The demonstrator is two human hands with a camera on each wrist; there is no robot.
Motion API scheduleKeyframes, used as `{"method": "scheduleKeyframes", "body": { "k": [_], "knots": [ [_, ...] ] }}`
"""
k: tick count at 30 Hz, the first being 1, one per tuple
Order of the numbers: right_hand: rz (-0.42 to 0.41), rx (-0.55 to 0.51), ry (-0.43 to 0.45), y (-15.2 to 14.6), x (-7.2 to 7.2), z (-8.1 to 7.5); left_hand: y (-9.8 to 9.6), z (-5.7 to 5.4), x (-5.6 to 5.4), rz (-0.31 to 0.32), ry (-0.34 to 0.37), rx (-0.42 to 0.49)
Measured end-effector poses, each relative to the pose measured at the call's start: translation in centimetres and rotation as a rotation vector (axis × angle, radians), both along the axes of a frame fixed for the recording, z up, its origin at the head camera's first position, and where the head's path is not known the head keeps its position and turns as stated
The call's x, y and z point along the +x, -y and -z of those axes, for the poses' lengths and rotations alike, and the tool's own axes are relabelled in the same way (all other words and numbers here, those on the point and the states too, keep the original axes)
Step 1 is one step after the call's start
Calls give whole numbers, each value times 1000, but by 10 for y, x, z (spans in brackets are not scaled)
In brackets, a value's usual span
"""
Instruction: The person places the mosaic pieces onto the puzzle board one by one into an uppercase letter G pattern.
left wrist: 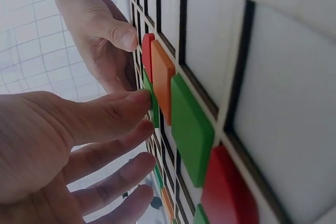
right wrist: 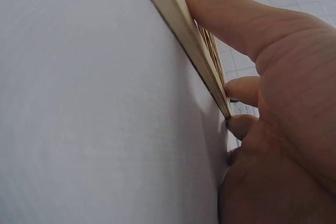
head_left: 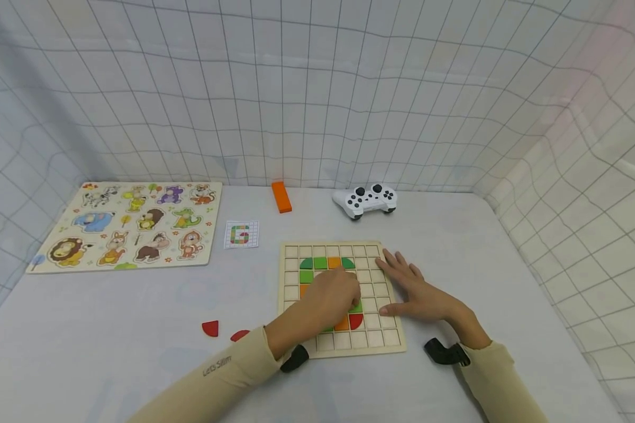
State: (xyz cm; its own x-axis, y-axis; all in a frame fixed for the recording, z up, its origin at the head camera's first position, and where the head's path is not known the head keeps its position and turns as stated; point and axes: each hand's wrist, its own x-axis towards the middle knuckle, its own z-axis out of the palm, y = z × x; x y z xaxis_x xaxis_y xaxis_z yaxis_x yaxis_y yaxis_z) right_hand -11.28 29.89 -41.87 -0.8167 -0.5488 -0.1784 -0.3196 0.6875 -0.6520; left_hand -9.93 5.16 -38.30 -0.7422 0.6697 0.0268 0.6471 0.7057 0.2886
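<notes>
A wooden grid board lies in front of me, with green, orange and red tiles set in its cells. My left hand reaches over its middle. In the left wrist view, the thumb touches a green tile beside a red tile and an orange tile; the other fingers are loosely bent. At the board's right edge rests my right hand, its fingers spread and its thumb on the rim. Two loose red pieces, one a quarter circle and one partly hidden by the sleeve, lie left of the board.
A small pattern card lies beyond the board to the left. Further back are an animal picture puzzle, an orange block and a white game controller. Grid-patterned white sheeting walls the back and sides.
</notes>
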Motion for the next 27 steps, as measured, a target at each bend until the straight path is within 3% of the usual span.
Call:
{"method": "scheduleKeyframes", "body": {
  "k": [7,13,16,27],
  "knots": [
    [-1,-4,-6,0,0,2,16,-1,13,28,-10,-82],
    [2,6,-12,-1,1,3,52,-6,29,26,7,2],
    [4,9,-1,-1,1,2,75,-10,36,-16,47,45],
    [11,-7,9,0,2,1,145,-12,53,-214,190,41]
  ]
}}
